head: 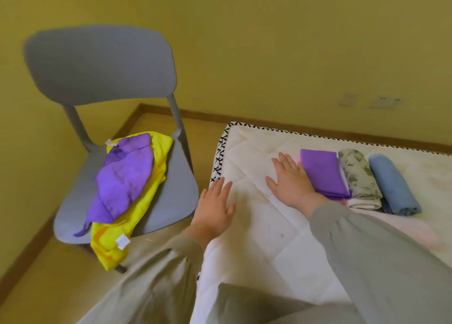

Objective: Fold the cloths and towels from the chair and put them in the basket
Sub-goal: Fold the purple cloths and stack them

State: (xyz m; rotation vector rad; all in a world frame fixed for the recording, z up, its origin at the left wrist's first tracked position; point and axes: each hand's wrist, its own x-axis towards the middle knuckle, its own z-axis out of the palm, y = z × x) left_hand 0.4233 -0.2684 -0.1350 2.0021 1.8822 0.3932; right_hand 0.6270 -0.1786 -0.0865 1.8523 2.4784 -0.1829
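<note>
A grey chair (pixel 176 201) stands at the left. On its seat lies a crumpled purple cloth (pixel 122 176) on top of a yellow cloth (pixel 146 201) that hangs over the front edge. On the white mattress (pixel 269 238) lie a folded purple cloth (pixel 322 172), a folded floral towel (pixel 359 176) and a rolled blue towel (pixel 391 184) side by side. My right hand (pixel 291 179) lies flat with straight fingers, touching the left edge of the folded purple cloth. My left hand (pixel 215 208) rests flat at the mattress's left edge, holding nothing. No basket is in view.
A yellow wall with sockets (pixel 384 101) runs behind the mattress. A wooden skirting board (pixel 208 115) lines the floor. Bare floor lies between the chair and the mattress. My grey sleeves and lap fill the lower part of the view.
</note>
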